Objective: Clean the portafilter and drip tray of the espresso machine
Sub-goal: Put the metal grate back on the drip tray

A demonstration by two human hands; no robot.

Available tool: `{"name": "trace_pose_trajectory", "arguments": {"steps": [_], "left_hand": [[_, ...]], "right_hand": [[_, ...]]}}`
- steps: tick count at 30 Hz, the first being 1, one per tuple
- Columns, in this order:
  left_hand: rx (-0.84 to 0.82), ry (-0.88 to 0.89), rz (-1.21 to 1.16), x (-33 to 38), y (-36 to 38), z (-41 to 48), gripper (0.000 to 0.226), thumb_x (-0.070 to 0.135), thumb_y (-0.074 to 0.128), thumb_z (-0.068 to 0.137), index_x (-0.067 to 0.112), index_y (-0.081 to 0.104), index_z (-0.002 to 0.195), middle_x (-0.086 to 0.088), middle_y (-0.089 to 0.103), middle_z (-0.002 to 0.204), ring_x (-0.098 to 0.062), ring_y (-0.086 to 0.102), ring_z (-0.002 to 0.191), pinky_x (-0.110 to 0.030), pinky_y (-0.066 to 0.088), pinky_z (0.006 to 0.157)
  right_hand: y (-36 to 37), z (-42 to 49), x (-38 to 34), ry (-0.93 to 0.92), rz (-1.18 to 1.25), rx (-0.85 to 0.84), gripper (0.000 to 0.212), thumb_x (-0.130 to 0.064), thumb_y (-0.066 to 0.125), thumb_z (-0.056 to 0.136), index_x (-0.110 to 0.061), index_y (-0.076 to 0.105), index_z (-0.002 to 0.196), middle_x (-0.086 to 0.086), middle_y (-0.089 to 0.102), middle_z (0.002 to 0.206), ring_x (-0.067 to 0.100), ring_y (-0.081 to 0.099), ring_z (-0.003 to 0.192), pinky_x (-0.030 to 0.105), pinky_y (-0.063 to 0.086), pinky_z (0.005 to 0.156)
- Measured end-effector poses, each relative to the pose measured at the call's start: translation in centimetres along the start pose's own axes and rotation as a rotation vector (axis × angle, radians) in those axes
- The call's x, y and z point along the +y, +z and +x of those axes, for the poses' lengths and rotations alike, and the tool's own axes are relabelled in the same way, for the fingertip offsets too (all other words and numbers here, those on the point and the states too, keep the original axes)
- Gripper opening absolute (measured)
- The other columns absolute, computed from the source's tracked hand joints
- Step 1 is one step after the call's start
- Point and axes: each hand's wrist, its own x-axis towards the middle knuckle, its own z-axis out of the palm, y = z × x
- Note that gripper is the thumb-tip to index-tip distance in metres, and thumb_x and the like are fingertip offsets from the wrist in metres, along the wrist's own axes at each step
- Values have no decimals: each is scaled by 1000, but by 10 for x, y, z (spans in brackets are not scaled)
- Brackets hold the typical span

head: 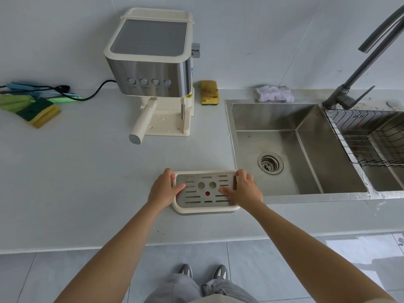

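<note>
Two hands on drip tray (205,209), one per short end: left hand (162,189) at 9 o'clock, right hand (244,190) at 3 o'clock; each thumb lies on slotted grate (194,201), fingers curl over far rim; paired grip likely keeps tray level so dregs don't spill; tray appears to sit on surface (76,171) near front edge, sink (273,117) just beside at 2 o'clock, handy for rinsing; portafilter (143,121) not yet removed, locked in espresso machine (150,62) at 11 o'clock; yellow sponge (209,92) at 12 o'clock; cloth (274,93) at 1 o'clock.
</note>
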Motion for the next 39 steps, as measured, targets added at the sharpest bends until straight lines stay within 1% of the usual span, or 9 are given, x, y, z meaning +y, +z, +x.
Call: {"name": "trace_pose_trajectory", "arguments": {"steps": [4,9,12,16,19,27,30,32,39], "left_hand": [[21,-1,-87,-9,4,-12,45,32,68,79,9,47,111,-6,54,107,-18,50,96,-27,42,75],[-75,45,-57,-23,9,-36,84,39,78,66,15,35,135,-3,47,132,-21,41,123,-38,41,101],[-127,124,-130,-23,12,-44,93,34,84,56,19,36,135,1,52,128,-17,47,119,-39,44,100],[-161,75,-78,-20,19,-50,118,32,85,57,21,9,147,2,39,133,-15,36,126,-32,37,104],[-141,36,-65,-18,23,-53,121,30,83,61,23,-2,148,0,35,134,-15,36,126,-27,36,98],[-84,29,-147,-11,19,-57,107,17,82,65,21,14,147,0,41,141,-16,40,129,-39,39,104],[-37,26,-169,-9,16,-61,107,16,82,65,20,15,147,3,39,143,-14,38,130,-30,35,105],[2,26,-166,-8,12,-63,105,16,82,64,21,16,146,4,41,141,-11,40,126,-22,34,96],[84,10,-157,-13,-16,-59,103,18,83,63,25,21,145,15,47,124,-6,46,107,-16,37,80]], "right_hand": [[1,-3,13,-106,36,-23,72,-50,64,77,-18,30,132,6,43,128,24,40,118,39,40,96],[4,-17,35,-317,-15,-89,101,-48,73,67,-19,13,144,-1,40,140,20,36,128,40,30,110],[9,-21,42,-347,-57,-132,116,-49,74,66,-15,-1,147,-1,28,149,21,26,137,44,24,114],[12,-25,43,-322,-57,-131,118,-47,71,71,-11,-12,146,-1,25,150,20,20,138,41,21,115],[12,-26,41,-325,-33,-107,114,-43,71,74,-10,-11,146,2,29,146,20,22,137,39,21,116],[9,-24,41,-356,35,-98,110,-36,73,74,-12,-5,146,4,37,138,20,34,129,37,30,112],[5,-22,38,-384,67,-94,108,-34,74,73,-13,-1,147,5,39,137,20,36,128,37,34,109],[2,-20,34,-414,86,-100,106,-33,75,72,-14,1,147,4,40,136,20,35,129,37,36,108],[-6,-9,1,-531,128,-103,95,-32,74,74,-18,12,144,-1,45,132,17,37,126,39,39,105]]}}
